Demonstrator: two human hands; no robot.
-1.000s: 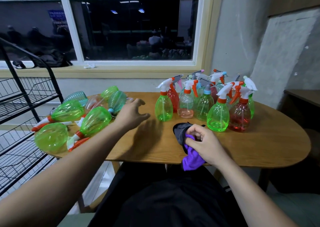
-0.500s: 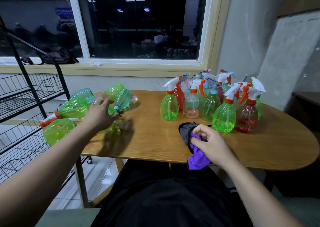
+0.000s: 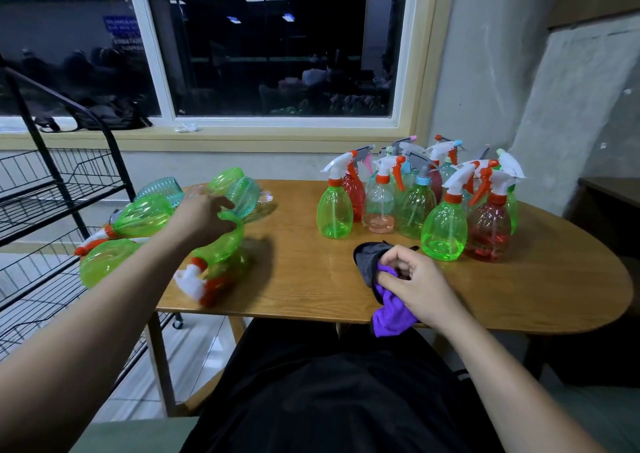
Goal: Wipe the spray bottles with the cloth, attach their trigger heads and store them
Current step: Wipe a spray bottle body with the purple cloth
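- Left hand (image 3: 204, 217): 1.0 s ago spread and reaching over the tabletop (image 3: 311, 279); now clasped round a green spray bottle (image 3: 221, 245), drawn out of the lying pile (image 3: 142, 215) at the left end.
- Bottle: tilted and motion-blurred, its white-and-orange trigger head (image 3: 194, 279) toward the near edge, seemingly already fitted.
- Right hand (image 3: 415, 283): unchanged, fingers bunching the purple-and-grey cloth (image 3: 391, 314) at the near edge.
- Upright bottles (image 3: 443, 227): 1 cluster, right rear, heads on.
- Wire rack (image 3: 52, 193): left of the tabletop.
- Assessment: next bottle selected; wiping likely follows, storage pending.

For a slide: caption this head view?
Left hand grips a green spray bottle; right hand holds the cloth near upright bottles.
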